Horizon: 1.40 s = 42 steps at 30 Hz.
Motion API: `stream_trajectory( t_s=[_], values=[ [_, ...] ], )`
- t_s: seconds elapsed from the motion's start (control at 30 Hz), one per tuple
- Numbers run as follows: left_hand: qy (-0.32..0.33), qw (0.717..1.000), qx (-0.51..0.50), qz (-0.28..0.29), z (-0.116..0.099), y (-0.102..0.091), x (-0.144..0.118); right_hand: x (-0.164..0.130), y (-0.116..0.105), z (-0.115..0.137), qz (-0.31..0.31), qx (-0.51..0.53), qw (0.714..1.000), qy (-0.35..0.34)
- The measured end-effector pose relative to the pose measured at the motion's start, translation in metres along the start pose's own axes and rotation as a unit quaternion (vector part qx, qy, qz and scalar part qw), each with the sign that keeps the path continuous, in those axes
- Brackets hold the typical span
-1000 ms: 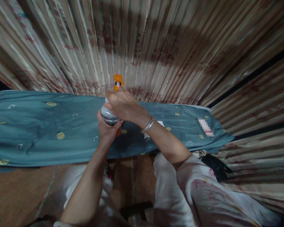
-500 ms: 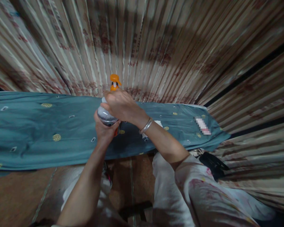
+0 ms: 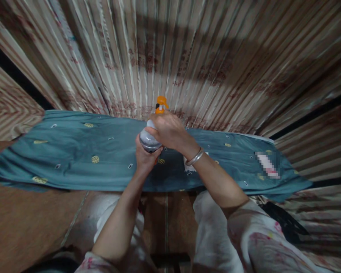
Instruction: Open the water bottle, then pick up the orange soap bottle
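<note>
the spray bottle (image 3: 149,138) sits in the air over the middle of the blue-green cloth (image 3: 74,159), which is stretched flat along a narrow board from left to right in front of the striped curtain (image 3: 187,57). the left hand (image 3: 144,157) cups the bottle's rounded body from the near side and below, its grip pressed around the clear plastic. the right hand (image 3: 168,130) comes over the top from the right, its grip closed around the neck just under the orange spray head (image 3: 160,104), which pokes out on the far side; whether a finger lies on the trigger cannot be told from here. a metal bangle (image 3: 195,157) rides on the right wrist.

judging by its look, the bottle is thin, smooth plastic with some liquid inside, so light to moderate in weight and likely to give a little when squeezed. the body could be slippery if wet, so the broad cupped hold under the belly seems the safe place to carry it, while the neck is the stiffer spot for steadying and turning. the orange head looks like the weakest part and a poor place to lift by. the cloth beneath is soft and would wrinkle or shift if the bottle dragged on it.
</note>
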<state>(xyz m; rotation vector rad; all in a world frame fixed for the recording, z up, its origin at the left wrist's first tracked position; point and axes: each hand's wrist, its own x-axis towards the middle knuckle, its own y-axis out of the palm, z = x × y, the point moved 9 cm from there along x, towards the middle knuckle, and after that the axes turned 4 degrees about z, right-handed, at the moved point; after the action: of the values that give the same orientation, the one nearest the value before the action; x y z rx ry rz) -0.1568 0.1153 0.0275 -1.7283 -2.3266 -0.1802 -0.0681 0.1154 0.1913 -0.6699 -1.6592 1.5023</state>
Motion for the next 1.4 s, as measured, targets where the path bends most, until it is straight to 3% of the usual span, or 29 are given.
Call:
stream_trajectory(
  t_s=[0.1, 0.2, 0.4, 0.53, 0.67, 0.77, 0.87, 0.97, 1.03, 1.2, 1.4],
  values=[
    [-0.017, 0.999, 0.004, -0.04, 0.001, -0.005, -0.002, 0.0, -0.003, 0.0, 0.003, 0.012, 1.0, -0.001],
    [-0.011, 0.999, 0.003, -0.033, -0.003, -0.003, -0.002, 0.0, -0.006, -0.001, -0.009, 0.023, 1.0, 0.015],
    [-0.019, 1.0, 0.008, -0.017, -0.004, -0.002, -0.002, 0.004, -0.003, 0.001, 0.024, 0.015, 0.999, 0.018],
    [-0.009, 1.0, 0.006, -0.02, -0.004, -0.003, -0.002, 0.0, -0.02, -0.01, -0.029, 0.056, 0.998, 0.023],
    [-0.002, 1.0, 0.0, -0.016, -0.003, -0.002, -0.003, -0.027, -0.02, -0.04, -0.115, 0.212, 0.97, 0.028],
    [0.014, 1.0, -0.011, -0.008, -0.005, -0.001, -0.003, -0.059, 0.021, -0.07, -0.129, 0.384, 0.912, 0.072],
    [0.03, 0.999, -0.009, -0.007, -0.005, -0.001, -0.002, -0.09, 0.089, -0.089, -0.107, 0.53, 0.826, 0.16],
    [0.043, 0.999, -0.012, -0.01, -0.001, -0.003, -0.001, -0.116, 0.167, -0.083, -0.042, 0.676, 0.685, 0.268],
    [0.045, 0.999, -0.026, -0.007, 0.004, -0.003, 0.0, -0.127, 0.204, -0.069, -0.017, 0.747, 0.587, 0.313],
    [0.045, 0.998, -0.032, -0.006, 0.014, -0.011, 0.001, -0.124, 0.238, -0.038, 0.008, 0.773, 0.553, 0.312],
    [0.05, 0.999, -0.014, 0.003, 0.019, -0.021, 0.002, -0.11, 0.25, -0.016, 0.017, 0.77, 0.561, 0.302]
  ],
)
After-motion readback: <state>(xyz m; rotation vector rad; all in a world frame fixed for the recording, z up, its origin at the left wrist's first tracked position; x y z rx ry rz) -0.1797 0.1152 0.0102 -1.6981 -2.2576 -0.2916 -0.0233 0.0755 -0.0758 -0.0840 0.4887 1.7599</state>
